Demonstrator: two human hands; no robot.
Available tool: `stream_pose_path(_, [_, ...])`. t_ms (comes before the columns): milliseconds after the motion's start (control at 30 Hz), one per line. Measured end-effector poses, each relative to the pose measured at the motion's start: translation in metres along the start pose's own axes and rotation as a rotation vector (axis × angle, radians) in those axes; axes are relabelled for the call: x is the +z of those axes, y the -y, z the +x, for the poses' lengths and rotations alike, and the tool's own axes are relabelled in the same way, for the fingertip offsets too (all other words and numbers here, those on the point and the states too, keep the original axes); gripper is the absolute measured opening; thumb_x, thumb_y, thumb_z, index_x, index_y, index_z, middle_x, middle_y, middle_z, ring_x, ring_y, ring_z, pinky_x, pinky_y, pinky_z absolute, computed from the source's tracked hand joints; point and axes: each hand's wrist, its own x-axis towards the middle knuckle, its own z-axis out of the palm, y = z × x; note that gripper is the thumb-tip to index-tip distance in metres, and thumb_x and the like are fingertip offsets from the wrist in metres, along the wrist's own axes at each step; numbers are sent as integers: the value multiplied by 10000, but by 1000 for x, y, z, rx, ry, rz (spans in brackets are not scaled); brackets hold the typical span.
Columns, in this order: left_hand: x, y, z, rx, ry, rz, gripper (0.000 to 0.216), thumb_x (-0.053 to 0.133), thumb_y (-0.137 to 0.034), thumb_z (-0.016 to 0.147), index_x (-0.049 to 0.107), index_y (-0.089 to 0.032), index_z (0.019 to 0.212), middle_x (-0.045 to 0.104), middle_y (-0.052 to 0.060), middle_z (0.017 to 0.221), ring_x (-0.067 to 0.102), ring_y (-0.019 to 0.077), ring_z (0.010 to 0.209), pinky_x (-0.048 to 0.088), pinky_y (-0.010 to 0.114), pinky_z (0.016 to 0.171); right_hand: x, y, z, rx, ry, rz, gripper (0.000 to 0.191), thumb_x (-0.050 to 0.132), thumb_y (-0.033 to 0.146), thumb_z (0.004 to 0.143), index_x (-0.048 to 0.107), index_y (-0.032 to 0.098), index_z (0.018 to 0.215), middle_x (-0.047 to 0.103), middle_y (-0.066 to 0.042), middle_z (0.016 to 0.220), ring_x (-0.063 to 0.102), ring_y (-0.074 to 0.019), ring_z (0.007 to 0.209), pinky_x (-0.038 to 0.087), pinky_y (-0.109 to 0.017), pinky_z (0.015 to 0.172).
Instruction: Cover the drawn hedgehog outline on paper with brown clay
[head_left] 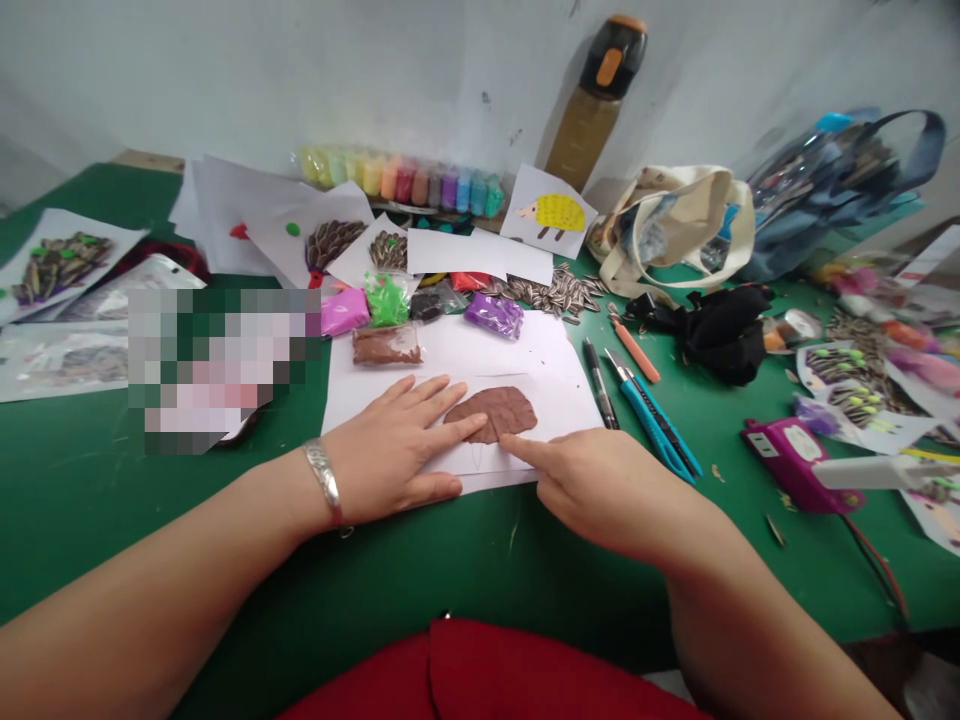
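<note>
A flat piece of brown modelling clay [495, 412] is spread on a sheet of white paper [450, 462] with pencil lines showing below the clay. My left hand [397, 440] lies flat and open on the paper, its fingertips touching the clay's left part. My right hand [600, 485] presses its outstretched index fingertip on the lower edge of the clay. The other fingers of that hand are curled in, and I see nothing held in them. Behind the clay lies an opened packet of brown clay [387, 347].
Purple clay [495, 315], pink clay [345, 312] and sunflower seeds [562, 290] lie behind the paper. To the right are a pen [600, 382], a blue cutter [652, 415] and a magenta glue gun [799, 460]. A hedgehog picture [551, 215] leans near a bottle [596, 100].
</note>
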Motion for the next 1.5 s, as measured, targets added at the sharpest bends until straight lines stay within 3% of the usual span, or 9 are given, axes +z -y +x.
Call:
stream_pose_path(200, [0, 0, 0, 5, -18, -11, 671, 518, -556, 887, 329, -297, 1477, 243, 127, 1566, 200, 353, 1434, 173, 560, 1128, -2, -1, -1, 17, -25, 54, 578, 376, 180, 872, 406, 356, 1422, 746, -43, 981, 697, -226, 811, 409, -297, 644])
stream_pose_path(400, [2, 1, -1, 6, -21, -1, 666, 505, -570, 888, 340, -295, 1471, 246, 127, 1565, 214, 348, 1431, 178, 553, 1127, -1, 2, 1, -14, -8, 24, 523, 382, 191, 870, 493, 306, 1368, 747, -65, 973, 698, -238, 797, 396, -296, 622])
stream_pose_path(567, [2, 2, -1, 36, -47, 20, 657, 484, -567, 901, 317, -301, 1478, 256, 139, 1560, 216, 348, 1428, 183, 555, 1118, -3, 0, 3, 70, -66, 66, 628, 386, 164, 844, 366, 358, 1441, 749, -20, 961, 685, -210, 759, 382, -280, 617])
stream_pose_path(767, [0, 2, 0, 51, -57, 13, 643, 462, -563, 913, 314, -300, 1480, 274, 137, 1554, 229, 350, 1424, 184, 546, 1119, 1, 0, 10, 78, -30, 58, 551, 365, 216, 870, 447, 269, 1412, 740, -83, 1013, 687, -244, 804, 394, -302, 638])
stream_pose_path(933, [1, 2, 0, 58, -72, 12, 649, 475, -566, 904, 331, -289, 1473, 285, 140, 1549, 229, 349, 1423, 184, 540, 1120, 2, -3, 10, 103, -65, 111, 586, 397, 189, 845, 429, 345, 1409, 745, -33, 939, 670, -204, 741, 356, -275, 607])
stream_pose_path(1233, [-2, 0, -1, 35, -45, 15, 637, 490, -552, 901, 345, -293, 1465, 278, 139, 1552, 225, 342, 1426, 188, 541, 1120, 3, -3, 10, 113, -75, 99, 588, 394, 200, 850, 411, 361, 1415, 742, -36, 917, 661, -206, 721, 321, -272, 582])
stream_pose_path(1500, [-2, 0, 1, 3, -25, -18, 723, 499, -537, 897, 239, -251, 1508, 255, 127, 1562, 212, 330, 1433, 169, 535, 1133, 2, 0, 11, 93, -72, 85, 606, 401, 188, 837, 409, 349, 1421, 742, -36, 892, 663, -209, 732, 319, -274, 579])
